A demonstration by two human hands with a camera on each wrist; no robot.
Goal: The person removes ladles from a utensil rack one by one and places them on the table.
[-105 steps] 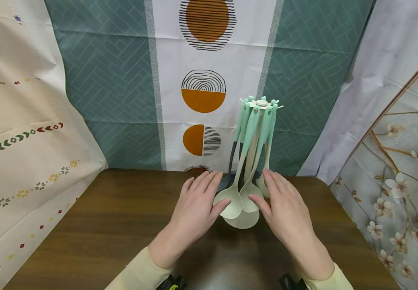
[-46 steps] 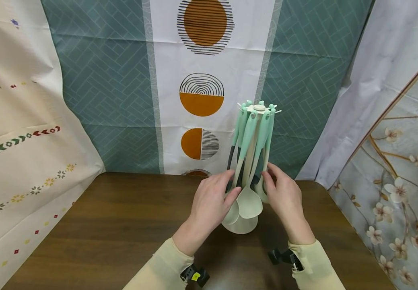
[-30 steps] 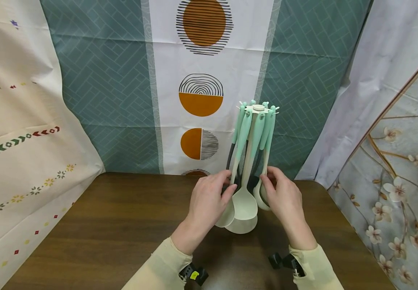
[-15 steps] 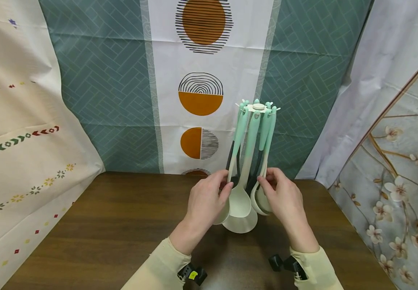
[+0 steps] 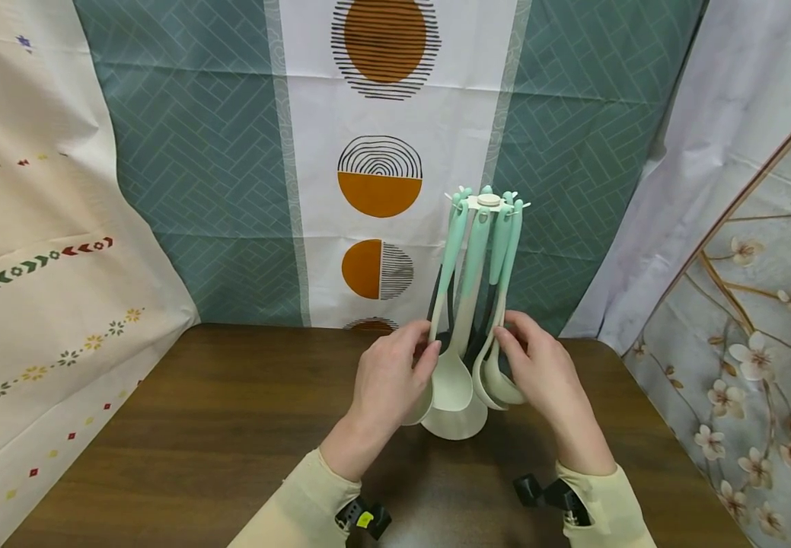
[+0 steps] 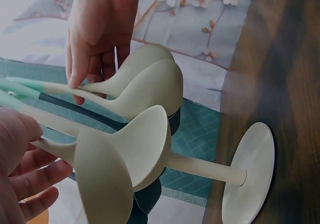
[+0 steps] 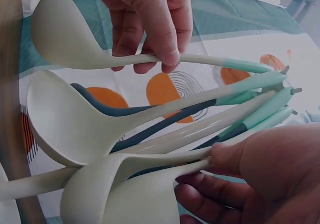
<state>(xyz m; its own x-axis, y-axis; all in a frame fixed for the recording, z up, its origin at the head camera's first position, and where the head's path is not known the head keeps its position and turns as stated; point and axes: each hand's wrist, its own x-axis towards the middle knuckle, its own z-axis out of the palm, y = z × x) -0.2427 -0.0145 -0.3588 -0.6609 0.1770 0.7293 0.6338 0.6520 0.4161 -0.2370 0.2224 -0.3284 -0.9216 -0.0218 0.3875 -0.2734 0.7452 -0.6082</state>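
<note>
A cream utensil stand with a round base (image 5: 455,426) stands upright on the table, hung with mint-handled kitchen utensils. My left hand (image 5: 387,380) pinches the handle of the left ladle (image 7: 65,33), whose bowl the hand partly covers in the head view. In front of the post hangs another ladle (image 5: 451,387), with neither hand on it. On the right side, my right hand (image 5: 544,373) pinches with thumb and fingers where two ladle handles come together. Their cream bowls (image 6: 150,86) overlap. Dark utensils (image 7: 140,134) hang behind, partly hidden.
The brown wooden table (image 5: 231,426) extends to both sides of the stand. A green and white patterned cloth (image 5: 395,274) hangs behind it. Pale cloths drape at left (image 5: 39,320) and right (image 5: 731,365).
Both hands have gone from spread beside the stand to pinching ladle handles. The hanging utensils have turned, the front ladles shifting left. A second ladle now shows at my right hand.
</note>
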